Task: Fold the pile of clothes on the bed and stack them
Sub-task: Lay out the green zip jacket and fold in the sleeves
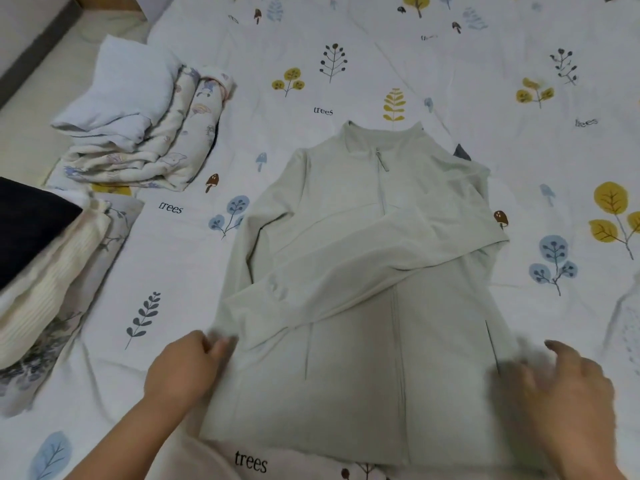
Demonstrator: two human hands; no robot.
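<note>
We have the pale green jacket (363, 271) laid flat, front up, on the bed sheet (311, 81), one sleeve already folded across its chest. Our left hand (183, 368) pinches the jacket's left edge at the other sleeve's cuff; our right hand (568, 389), blurred, hovers with fingers loose at the jacket's right edge, gripping nothing we can see. Left of the jacket sit two folded stacks (138, 126). Next, we judge, that second sleeve wants folding across
</note>
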